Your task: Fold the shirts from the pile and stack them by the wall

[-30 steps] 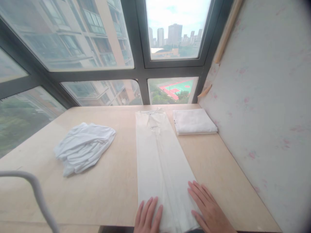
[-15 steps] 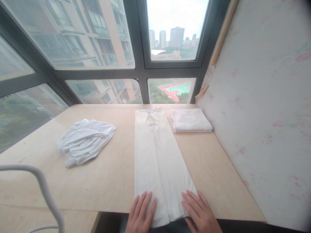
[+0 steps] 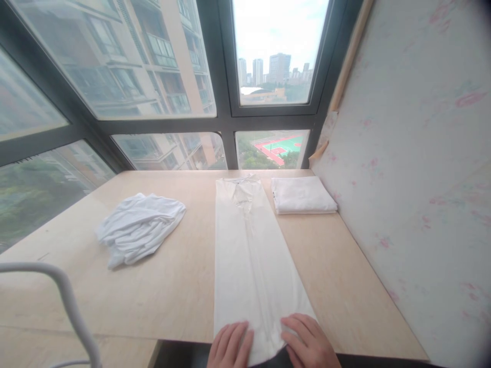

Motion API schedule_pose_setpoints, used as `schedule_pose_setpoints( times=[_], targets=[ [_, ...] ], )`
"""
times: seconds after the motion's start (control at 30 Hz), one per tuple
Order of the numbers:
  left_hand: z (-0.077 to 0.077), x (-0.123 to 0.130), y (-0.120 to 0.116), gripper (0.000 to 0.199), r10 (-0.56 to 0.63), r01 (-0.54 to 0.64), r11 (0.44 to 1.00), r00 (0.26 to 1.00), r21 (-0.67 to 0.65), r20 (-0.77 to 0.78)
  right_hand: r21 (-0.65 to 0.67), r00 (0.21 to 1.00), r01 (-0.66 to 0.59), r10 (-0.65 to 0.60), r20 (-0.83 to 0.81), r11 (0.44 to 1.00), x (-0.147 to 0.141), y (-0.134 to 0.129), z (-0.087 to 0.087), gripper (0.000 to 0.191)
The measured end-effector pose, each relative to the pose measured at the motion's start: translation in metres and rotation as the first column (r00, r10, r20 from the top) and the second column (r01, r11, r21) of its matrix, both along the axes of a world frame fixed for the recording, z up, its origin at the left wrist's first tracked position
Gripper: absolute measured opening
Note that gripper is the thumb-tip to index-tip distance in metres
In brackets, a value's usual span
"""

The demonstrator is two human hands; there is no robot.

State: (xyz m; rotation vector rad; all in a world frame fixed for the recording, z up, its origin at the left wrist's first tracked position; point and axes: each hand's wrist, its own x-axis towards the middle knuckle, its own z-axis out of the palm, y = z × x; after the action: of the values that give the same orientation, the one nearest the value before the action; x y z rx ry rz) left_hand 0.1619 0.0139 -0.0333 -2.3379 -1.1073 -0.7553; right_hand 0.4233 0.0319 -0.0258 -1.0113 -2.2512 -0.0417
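Note:
A white shirt lies in a long strip down the middle of the wooden table, its sides turned in and its collar at the far end. The near hem hangs at the table's front edge. My left hand is closed on the hem's left corner, fingers together on top and the thumb hidden. On the right corner, my right hand has its fingers bent over the cloth, with the thumb low at the hem. Between the hands the hem bows slightly.
A crumpled white garment lies on the left of the wooden table. At the back right is a folded white cloth, near the papered wall. A grey curved tube rises at the near left. Windows line the back.
My fingers have gone from lying spread on the shirt to bending closed at its hem. Both hands sit slightly lower and closer together. The view has tilted up a little.

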Motion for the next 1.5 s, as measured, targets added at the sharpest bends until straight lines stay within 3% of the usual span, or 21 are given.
schedule_pose_setpoints(
  times=[0.17, 0.27, 0.37, 0.5, 0.67, 0.9, 1.03, 1.17, 1.33, 1.5],
  targets=[
    [-0.008, 0.028, -0.007, 0.031, 0.168, -0.154, 0.977, 0.982, -0.146, 0.086, -0.196, 0.993, 0.003, -0.027, -0.117, 0.981, -0.008, 0.001, 0.011, 0.028],
    [-0.011, 0.04, -0.008, 0.036, 0.283, -0.239, 0.934, 0.948, -0.265, 0.142, -0.265, 0.993, 0.008, -0.039, -0.112, 0.964, -0.009, 0.002, 0.01, 0.029],
    [-0.012, 0.045, -0.008, 0.028, 0.33, -0.263, 0.912, 0.927, -0.314, 0.18, -0.334, 0.994, 0.016, -0.052, -0.099, 0.942, -0.007, 0.003, 0.007, 0.028],
    [0.001, 0.037, -0.009, 0.025, 0.282, -0.205, 0.91, 0.943, -0.361, 0.176, -0.385, 0.991, 0.042, -0.086, -0.099, 0.922, -0.005, 0.004, 0.006, 0.025],
    [0.026, 0.021, -0.011, 0.043, 0.158, -0.063, 0.888, 0.972, -0.455, 0.174, -0.409, 0.989, 0.038, -0.092, -0.115, 0.912, -0.004, 0.01, 0.011, 0.025],
    [0.019, 0.004, -0.015, 0.043, 0.253, -0.146, 0.911, 0.937, -0.387, 0.242, -0.437, 0.995, -0.085, 0.052, -0.086, 0.896, 0.005, 0.011, 0.019, 0.025],
    [0.018, 0.006, -0.017, 0.041, 0.257, -0.125, 0.896, 0.929, -0.426, 0.266, -0.433, 0.99, -0.122, 0.079, -0.114, 0.893, 0.009, 0.006, 0.018, 0.025],
    [0.024, 0.022, -0.014, 0.042, 0.276, -0.12, 0.862, 0.926, -0.493, 0.257, -0.488, 0.987, -0.079, -0.001, -0.162, 0.869, 0.007, 0.006, 0.014, 0.024],
    [0.035, 0.044, -0.001, 0.034, 0.34, -0.167, 0.757, 0.926, -0.632, 0.162, -0.603, 0.966, 0.038, -0.183, -0.182, 0.797, 0.004, 0.018, 0.013, 0.022],
    [0.039, 0.048, 0.006, 0.035, 0.383, -0.23, 0.71, 0.919, -0.666, 0.091, -0.7, 0.968, 0.036, -0.198, -0.152, 0.713, 0.004, 0.031, 0.019, 0.022]
  ],
)
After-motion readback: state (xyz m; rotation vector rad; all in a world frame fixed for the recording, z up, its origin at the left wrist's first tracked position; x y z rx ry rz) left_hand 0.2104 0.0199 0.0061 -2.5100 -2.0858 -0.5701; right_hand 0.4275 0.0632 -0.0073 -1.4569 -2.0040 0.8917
